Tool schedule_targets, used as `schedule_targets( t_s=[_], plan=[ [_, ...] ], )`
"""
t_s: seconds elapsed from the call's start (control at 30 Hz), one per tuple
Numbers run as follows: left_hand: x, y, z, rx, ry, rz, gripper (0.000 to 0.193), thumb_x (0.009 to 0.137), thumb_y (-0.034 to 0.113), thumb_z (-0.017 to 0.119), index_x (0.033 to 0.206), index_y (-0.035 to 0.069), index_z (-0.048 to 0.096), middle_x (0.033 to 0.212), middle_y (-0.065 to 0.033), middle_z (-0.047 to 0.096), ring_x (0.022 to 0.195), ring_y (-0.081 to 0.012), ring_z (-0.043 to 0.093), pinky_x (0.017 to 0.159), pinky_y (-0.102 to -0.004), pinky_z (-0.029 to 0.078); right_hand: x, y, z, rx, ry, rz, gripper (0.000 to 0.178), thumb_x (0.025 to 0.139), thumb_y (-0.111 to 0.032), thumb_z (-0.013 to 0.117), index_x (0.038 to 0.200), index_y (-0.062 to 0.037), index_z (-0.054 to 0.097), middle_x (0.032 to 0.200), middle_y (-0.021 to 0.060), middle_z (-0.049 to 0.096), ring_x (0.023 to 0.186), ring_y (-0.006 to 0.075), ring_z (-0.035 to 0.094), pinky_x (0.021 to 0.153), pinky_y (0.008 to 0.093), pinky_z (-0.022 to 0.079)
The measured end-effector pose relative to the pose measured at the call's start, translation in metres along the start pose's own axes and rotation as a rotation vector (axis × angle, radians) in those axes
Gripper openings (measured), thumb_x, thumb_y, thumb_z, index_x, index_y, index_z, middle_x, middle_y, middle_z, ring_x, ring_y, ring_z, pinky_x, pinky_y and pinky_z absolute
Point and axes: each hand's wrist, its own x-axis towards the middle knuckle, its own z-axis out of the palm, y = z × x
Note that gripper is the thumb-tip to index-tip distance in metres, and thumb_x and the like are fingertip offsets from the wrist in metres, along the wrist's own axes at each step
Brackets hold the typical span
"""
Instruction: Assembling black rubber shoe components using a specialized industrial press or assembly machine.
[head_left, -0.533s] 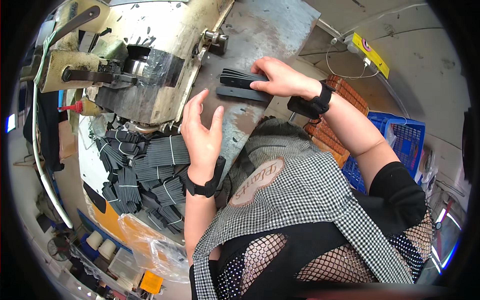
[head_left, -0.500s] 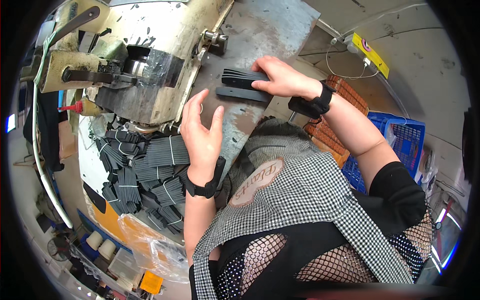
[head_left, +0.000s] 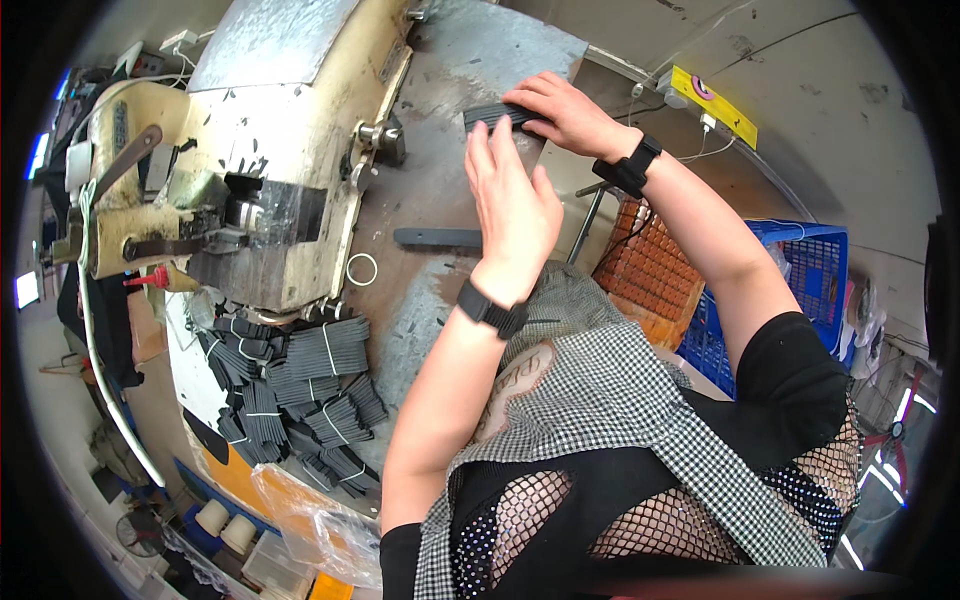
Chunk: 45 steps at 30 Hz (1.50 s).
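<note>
My right hand (head_left: 570, 112) is closed on the right end of a stack of dark grey strips (head_left: 486, 115) at the far right of the metal worktop. Stretched fingers of my left hand (head_left: 515, 210) reach up to the near side of that stack, their tips at or touching it. Beside the left hand, a single dark strip (head_left: 430, 237) lies flat, its right end hidden behind the hand. To its left a loose white rubber band (head_left: 361, 269) rests on the worktop. Several strip bundles (head_left: 325, 347), bound with white bands, are heaped at the near left.
A cream-coloured machine (head_left: 290, 235) with a metal lever stands left of the worktop (head_left: 435, 90). At the right are a stack of brown woven-looking material (head_left: 655, 262) and a blue plastic crate (head_left: 800, 250). A yellow board with plugs (head_left: 715, 105) is at the far right.
My right hand has moved the stack farther away, apart from the single strip. My left hand has come right and forward to the stack. The rubber band now shows on the worktop.
</note>
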Motion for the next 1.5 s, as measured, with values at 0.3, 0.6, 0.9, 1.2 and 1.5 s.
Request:
schedule_targets(
  t_s=[0.3,0.6,0.9,1.2,1.5],
  plan=[
    [0.028,-0.016,0.068,-0.096,0.196,-0.316,0.076,0.077,-0.01,0.046,0.144,-0.008,0.009,0.146,-0.0382,0.002,0.139,-0.0486,0.007,0.115,-0.0449,0.013,-0.001,0.041,-0.004,0.289,-0.043,-0.11,0.05,0.076,-0.005,0.068,0.123,-0.0131,0.057,0.121,0.0106,0.055,0.116,0.0304,0.048,0.101,0.0405,0.039],
    [0.028,-0.037,0.087,0.161,0.258,-0.232,0.068,0.08,-0.005,0.052,0.141,-0.007,0.02,0.144,-0.0301,0.02,0.134,-0.0442,0.023,0.111,-0.0452,0.024,-0.009,0.037,0.017,0.22,0.055,-0.057,0.069,0.082,-0.009,0.064,0.143,-0.0038,0.031,0.146,0.0177,0.033,0.139,0.0333,0.025,0.115,0.0417,0.024],
    [0.03,-0.042,0.083,0.394,0.309,-0.126,0.042,0.081,0.002,0.059,0.122,0.001,0.049,0.116,-0.0171,0.047,0.108,-0.0352,0.043,0.093,-0.0438,0.038,-0.02,0.016,0.007,0.459,0.158,0.188,0.071,0.078,-0.008,0.065,0.142,-0.0038,0.033,0.142,0.0186,0.041,0.13,0.0325,0.041,0.108,0.0378,0.035],
    [0.035,-0.037,0.071,0.403,0.206,-0.136,0.04,0.079,0.001,0.061,0.118,0.0,0.052,0.11,-0.0173,0.05,0.102,-0.0352,0.045,0.09,-0.0435,0.04,-0.071,-0.059,0.035,0.52,0.407,0.455,0.071,0.079,-0.003,0.059,0.143,-0.0013,0.028,0.143,0.0235,0.036,0.134,0.0368,0.035,0.11,0.0394,0.03],
    [0.025,-0.019,0.079,0.272,0.14,-0.036,0.039,0.082,0.002,0.059,0.119,-0.004,0.049,0.113,-0.0205,0.049,0.105,-0.0392,0.047,0.091,-0.0448,0.041,-0.033,0.003,0.024,0.702,0.612,0.587,0.058,0.086,-0.026,0.068,0.132,0.0014,0.046,0.122,0.0162,0.058,0.104,0.0201,0.06,0.087,0.031,0.048]
  ],
)
